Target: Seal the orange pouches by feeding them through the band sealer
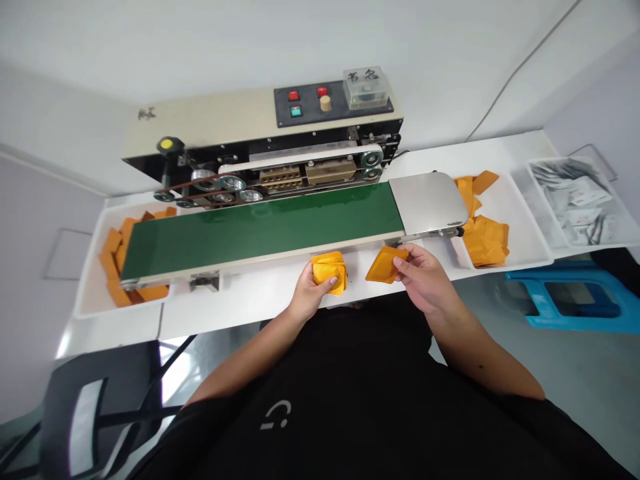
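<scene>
My left hand point(311, 291) is closed on a small stack of orange pouches point(331, 269), held upright on the white table just in front of the green conveyor belt point(260, 230). My right hand point(423, 275) pinches a single orange pouch point(384, 265) by its right edge, a little to the right of the stack and below the metal infeed plate point(427, 202). The two hands are apart.
A band sealer machine point(260, 143) with red and green buttons stands behind the belt. A white tray point(520, 230) at the right holds loose orange pouches point(483, 240); a bin point(93, 287) at the left holds more. Grey packets fill a far-right tray point(575, 200). A blue stool point(570, 303) stands below.
</scene>
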The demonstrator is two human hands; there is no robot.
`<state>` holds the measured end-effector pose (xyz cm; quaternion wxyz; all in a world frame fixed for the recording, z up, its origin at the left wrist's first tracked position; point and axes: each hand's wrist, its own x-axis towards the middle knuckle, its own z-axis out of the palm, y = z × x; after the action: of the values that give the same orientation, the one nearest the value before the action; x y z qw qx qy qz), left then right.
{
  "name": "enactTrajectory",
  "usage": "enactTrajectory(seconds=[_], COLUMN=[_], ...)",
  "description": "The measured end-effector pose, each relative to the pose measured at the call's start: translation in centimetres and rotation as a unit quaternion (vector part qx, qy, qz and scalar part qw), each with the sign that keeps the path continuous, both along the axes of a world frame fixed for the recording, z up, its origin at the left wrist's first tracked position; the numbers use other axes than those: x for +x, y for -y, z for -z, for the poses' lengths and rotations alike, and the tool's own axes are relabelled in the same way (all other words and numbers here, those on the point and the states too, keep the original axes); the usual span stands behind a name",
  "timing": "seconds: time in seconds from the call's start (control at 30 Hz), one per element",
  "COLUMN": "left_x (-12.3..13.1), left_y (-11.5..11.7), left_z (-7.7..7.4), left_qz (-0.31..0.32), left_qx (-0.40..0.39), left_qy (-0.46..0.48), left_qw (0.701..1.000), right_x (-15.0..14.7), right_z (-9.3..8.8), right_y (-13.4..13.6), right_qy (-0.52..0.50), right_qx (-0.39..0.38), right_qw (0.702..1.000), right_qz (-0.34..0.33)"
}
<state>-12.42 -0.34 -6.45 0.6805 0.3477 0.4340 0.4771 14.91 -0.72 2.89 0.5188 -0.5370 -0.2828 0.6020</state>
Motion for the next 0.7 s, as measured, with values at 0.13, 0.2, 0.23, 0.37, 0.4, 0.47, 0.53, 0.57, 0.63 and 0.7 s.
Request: enactTrajectory(seconds=[0.13,0.2,0.23,0.37,0.4,0.47,0.53,0.57,0.63,0.7], left_x=[-0.7,-0.8,-0.9,-0.9,-0.9,-0.9,-1.0,-1.0,-1.1,-1.1], left_y=[0.3,0.4,0.5,0.6,0.6,0.7,0.9,1.0,1.1,1.2], left_z=[1.2,1.4,1.5,1.2,1.1,1.0,1.0,1.0,1.0,1.0], left_qz=[-0.003,-0.002,-0.001,0.001,0.001,0.001,0.001,0.002,0.005,0.010], left_qx=[0.009,0.014,0.015,0.012,0.008,0.001,-0.003,-0.004,-0.005,-0.005], left_qy=[-0.012,-0.016,-0.018,-0.013,-0.010,-0.008,-0.008,-0.009,-0.008,-0.004], left_qw=[1.000,1.000,1.000,1.000,1.000,1.000,1.000,1.000,1.000,1.000], right_x=[0.1,0.0,-0.1,-0.2,-0.1,0.4,1.2,1.7,2.8,3.6], right_z=[-0.7,-0.9,-1.0,-1.7,-2.0,-2.5,-3.0,-3.3,-3.8,-4.3], right_y=[-0.2,-0.2,-0.3,-0.4,-0.6,-1.2,-2.5,-3.4,-5.6,-8.0], right_qy=[-0.010,-0.020,-0.026,-0.052,-0.055,-0.050,-0.031,-0.015,0.023,0.061], right_qx=[-0.010,-0.020,-0.026,-0.029,-0.023,-0.004,0.018,0.026,0.033,0.027], right_qw=[1.000,0.999,0.999,0.998,0.998,0.999,0.999,0.999,0.999,0.998], right_qz=[0.011,0.014,0.012,0.006,0.008,0.014,0.015,0.013,0.014,0.024])
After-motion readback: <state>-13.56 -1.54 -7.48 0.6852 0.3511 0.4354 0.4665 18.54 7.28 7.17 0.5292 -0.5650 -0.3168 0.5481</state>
